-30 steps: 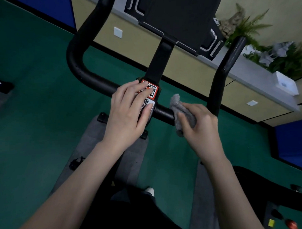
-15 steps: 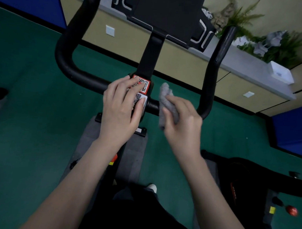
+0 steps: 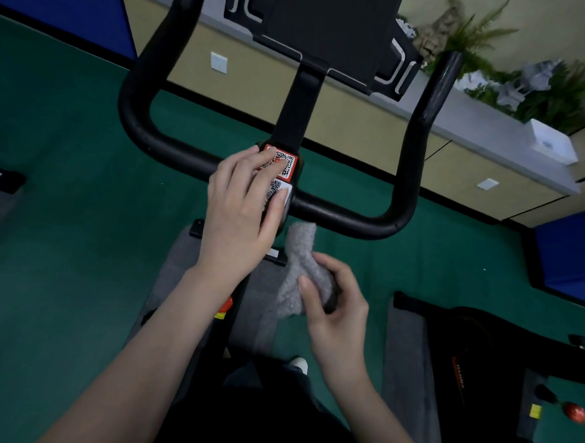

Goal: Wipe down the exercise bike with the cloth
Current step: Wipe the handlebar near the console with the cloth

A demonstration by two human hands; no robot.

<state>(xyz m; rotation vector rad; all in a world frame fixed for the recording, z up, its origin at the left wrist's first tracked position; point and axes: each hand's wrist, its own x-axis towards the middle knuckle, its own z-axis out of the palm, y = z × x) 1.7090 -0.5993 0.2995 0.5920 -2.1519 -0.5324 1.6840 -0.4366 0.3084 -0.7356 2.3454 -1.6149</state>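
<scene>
The exercise bike's black U-shaped handlebar (image 3: 344, 219) fills the upper middle, with a black console (image 3: 331, 30) above it on a centre post. My left hand (image 3: 242, 206) rests flat on the QR-code stickers (image 3: 283, 163) at the handlebar's centre clamp, fingers straight. My right hand (image 3: 334, 309) grips a bunched grey cloth (image 3: 299, 264) below the bar, clear of it; the cloth's top end sticks up just under the bar without touching.
Green floor (image 3: 68, 246) lies all around, with a grey mat (image 3: 180, 260) under the bike. Another black machine (image 3: 478, 367) with a red knob (image 3: 574, 411) stands at the lower right. A beige ledge with plants (image 3: 521, 83) runs along the back.
My right hand with the cloth has come off the handlebar's right half and dropped down toward me. My left hand has stayed on the stickers.
</scene>
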